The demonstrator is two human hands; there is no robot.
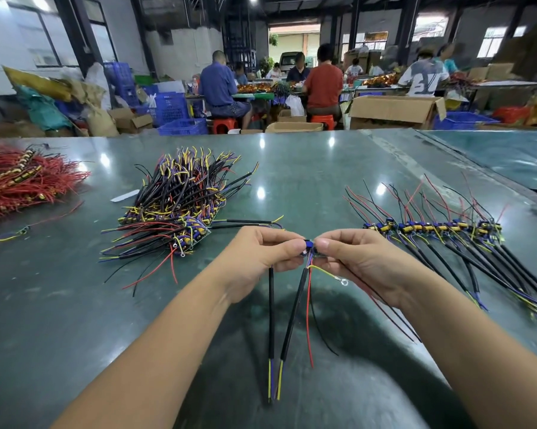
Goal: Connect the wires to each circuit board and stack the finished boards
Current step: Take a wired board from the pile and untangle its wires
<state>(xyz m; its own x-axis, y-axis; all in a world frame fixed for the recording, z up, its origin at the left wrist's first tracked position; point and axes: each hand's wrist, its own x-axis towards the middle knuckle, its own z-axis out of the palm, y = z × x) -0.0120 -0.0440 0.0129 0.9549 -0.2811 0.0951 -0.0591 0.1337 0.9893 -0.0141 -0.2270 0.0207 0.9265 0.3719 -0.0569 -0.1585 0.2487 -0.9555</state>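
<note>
Green bench top (292,187), workshop behind; board (311,249) held above bench centre, pinched between left hand (261,255) and right hand (360,261), both closed on it, fingertips nearly meeting; black leads (287,323) and red wire (309,317) hang below. Step, est.: seating a wire in the board. Next: press home, then lay on finished row (431,227) at right. Unwired pile (180,209) at left. Beyond: cardboard box (394,111), contents hidden; blue crates (171,109), contents unclear.
</note>
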